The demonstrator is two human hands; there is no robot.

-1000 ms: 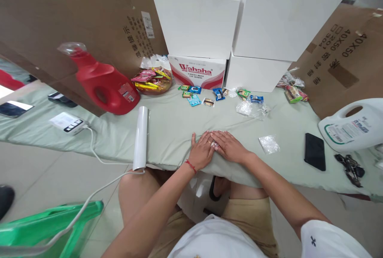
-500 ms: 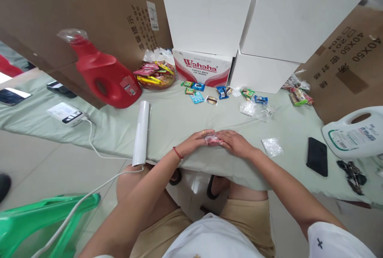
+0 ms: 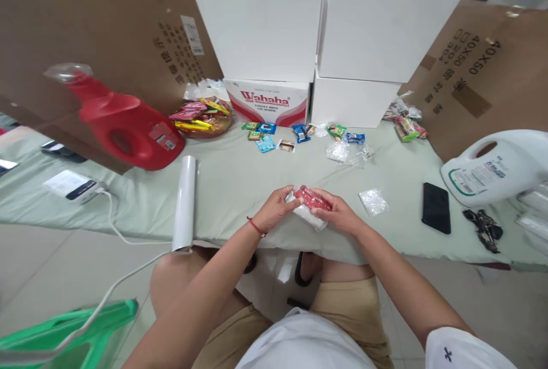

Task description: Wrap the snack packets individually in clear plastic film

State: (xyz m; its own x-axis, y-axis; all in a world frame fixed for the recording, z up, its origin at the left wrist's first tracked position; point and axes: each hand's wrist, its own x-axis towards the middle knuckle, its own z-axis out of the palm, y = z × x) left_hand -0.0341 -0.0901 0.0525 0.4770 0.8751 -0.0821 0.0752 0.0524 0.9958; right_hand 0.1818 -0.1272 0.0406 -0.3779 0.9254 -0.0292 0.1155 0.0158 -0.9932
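Between my two hands, near the table's front edge, is a clear plastic bag (image 3: 311,219) with a red-wrapped packet (image 3: 314,198) in or on it; I cannot tell which. My left hand (image 3: 277,207) pinches the left end, thumb on top. My right hand (image 3: 341,214) grips the right end, thumb pressing the red packet. Both hands are raised slightly or rest close to the cloth. A folded clear plastic bag (image 3: 373,202) lies to the right of my right hand.
Behind are small snack packets (image 3: 266,143), crumpled plastic (image 3: 349,152), a candy bowl (image 3: 205,126) and a Wahaha box (image 3: 268,102). On the left stand a white roll (image 3: 185,203) and a red jug (image 3: 128,124); on the right, a phone (image 3: 436,207), keys (image 3: 483,229) and a white jug (image 3: 492,169).
My hands have tilted back and opened up, so more of the red packet and the plastic bag shows. The camera view has shifted to the right.
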